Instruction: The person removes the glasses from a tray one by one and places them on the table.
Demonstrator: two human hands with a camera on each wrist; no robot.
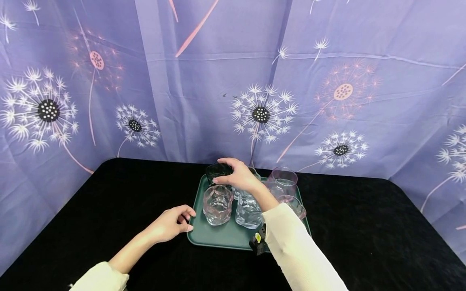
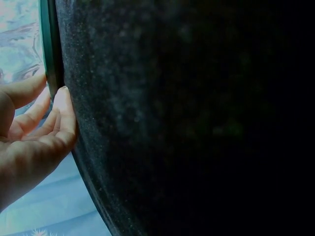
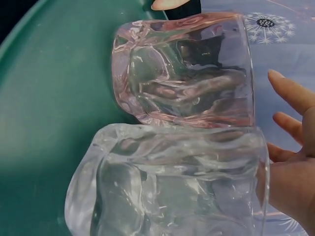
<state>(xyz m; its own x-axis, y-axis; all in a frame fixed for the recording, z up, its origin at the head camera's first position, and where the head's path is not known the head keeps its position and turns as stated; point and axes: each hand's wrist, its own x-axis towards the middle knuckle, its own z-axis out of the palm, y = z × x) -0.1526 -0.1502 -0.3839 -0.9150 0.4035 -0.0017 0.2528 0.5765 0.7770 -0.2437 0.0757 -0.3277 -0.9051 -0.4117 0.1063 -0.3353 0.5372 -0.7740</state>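
Observation:
My right hand (image 1: 238, 176) reaches over the back left of a green tray (image 1: 218, 241), thumb and fingers spread around the rim of a dark glass (image 1: 212, 174), which the hand partly hides. In the right wrist view its fingers (image 3: 290, 96) are apart, beyond a pinkish wavy glass (image 3: 182, 73) and a clear glass (image 3: 172, 182). Both glasses stand upright on the tray in the head view. At the tray's left edge is my left hand (image 1: 169, 224), its thumb and fingertips (image 2: 61, 101) touching the rim with the fingers loosely bent.
A second clear glass (image 1: 253, 173) stands behind the right wrist. On the tray's right side are a purple-tinted glass (image 1: 282, 180) and a pink-rimmed glass (image 1: 294, 205), partly covered by the forearm. The black-covered table (image 1: 145, 194) meets a purple dandelion-print curtain (image 1: 204, 101).

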